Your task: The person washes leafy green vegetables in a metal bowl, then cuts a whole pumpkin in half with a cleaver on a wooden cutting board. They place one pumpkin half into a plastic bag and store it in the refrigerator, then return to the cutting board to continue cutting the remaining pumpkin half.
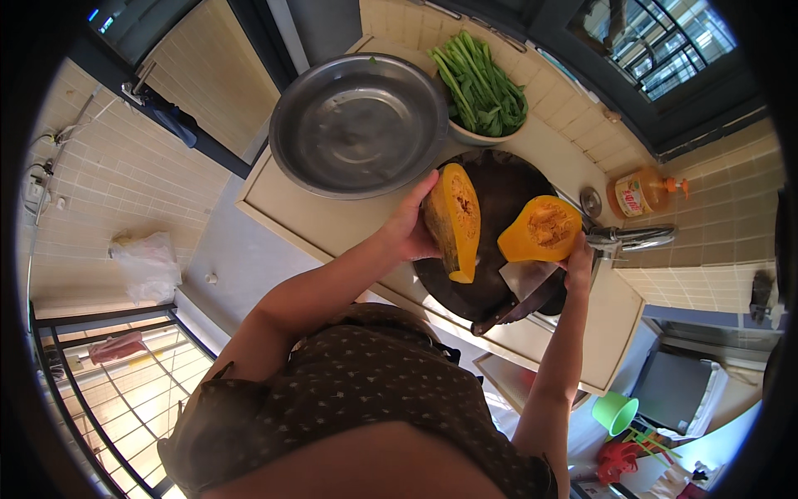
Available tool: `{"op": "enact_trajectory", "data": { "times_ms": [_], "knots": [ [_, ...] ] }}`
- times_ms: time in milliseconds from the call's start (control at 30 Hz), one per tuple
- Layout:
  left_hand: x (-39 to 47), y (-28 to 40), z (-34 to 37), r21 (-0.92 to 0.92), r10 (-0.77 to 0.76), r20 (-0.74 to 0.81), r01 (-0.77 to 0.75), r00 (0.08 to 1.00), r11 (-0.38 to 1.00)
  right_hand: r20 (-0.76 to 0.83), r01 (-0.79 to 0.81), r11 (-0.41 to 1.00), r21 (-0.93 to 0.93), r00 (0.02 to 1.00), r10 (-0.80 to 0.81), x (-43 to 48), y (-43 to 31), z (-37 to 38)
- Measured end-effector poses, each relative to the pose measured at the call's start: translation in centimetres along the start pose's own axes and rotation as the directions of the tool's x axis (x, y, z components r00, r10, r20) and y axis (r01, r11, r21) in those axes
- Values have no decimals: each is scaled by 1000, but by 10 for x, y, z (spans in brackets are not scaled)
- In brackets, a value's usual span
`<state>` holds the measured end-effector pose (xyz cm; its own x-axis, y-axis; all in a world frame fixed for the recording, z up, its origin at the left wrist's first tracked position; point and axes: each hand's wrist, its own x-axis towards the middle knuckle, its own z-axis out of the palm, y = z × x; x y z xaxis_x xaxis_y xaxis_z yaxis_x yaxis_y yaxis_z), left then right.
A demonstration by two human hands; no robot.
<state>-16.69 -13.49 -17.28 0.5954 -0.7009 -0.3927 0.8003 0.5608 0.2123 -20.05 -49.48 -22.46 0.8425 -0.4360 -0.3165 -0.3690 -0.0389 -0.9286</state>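
Note:
My left hand (414, 226) grips one half of a cut pumpkin (460, 218), its orange flesh and seed cavity turned to the right. In my right hand (578, 261) is the other pumpkin half (541, 229), whose seedy hollow faces up. The two halves are apart, both above a dark round board or pan (492, 169) on the counter. A cleaver (527, 279) lies under the right-hand half, its dark handle pointing towards my body; part of its blade is hidden.
A large metal basin (358, 128) stands at the counter's left, beside a bowl of leafy green vegetables (483, 90). To the right are a chrome faucet (636, 238), a round metal drain piece (590, 202) and an orange pump bottle (642, 192). Tiled walls border the counter.

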Motion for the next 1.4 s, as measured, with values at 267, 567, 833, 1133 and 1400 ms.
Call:
{"op": "enact_trajectory", "data": {
  "times_ms": [267, 567, 833, 1133, 1400],
  "knots": [
    [-7, -5, -9, -58, -24, -2, 24, 1000, 998, 206, -230, 809, 541, 969, 138, -2, -4, -7],
    [-5, -1, -9, -12, 17, 62, -16, 998, 1000, 472, -291, 739, 608, 880, -42, -4, -29, -20],
    [-8, 8, -11, 41, 4, 23, -5, 1000, 999, 408, -291, 755, 587, 912, 34, -26, -9, -18],
    [3, -3, 0, 850, 535, 55, -320, 843, 419, 150, -172, 718, 674, 984, 94, -87, 42, -33],
    [5, -20, 29, 928, 505, 372, -318, 779, -194, 59, -77, 696, 714, 997, 50, -131, 55, -46]
  ]
}}
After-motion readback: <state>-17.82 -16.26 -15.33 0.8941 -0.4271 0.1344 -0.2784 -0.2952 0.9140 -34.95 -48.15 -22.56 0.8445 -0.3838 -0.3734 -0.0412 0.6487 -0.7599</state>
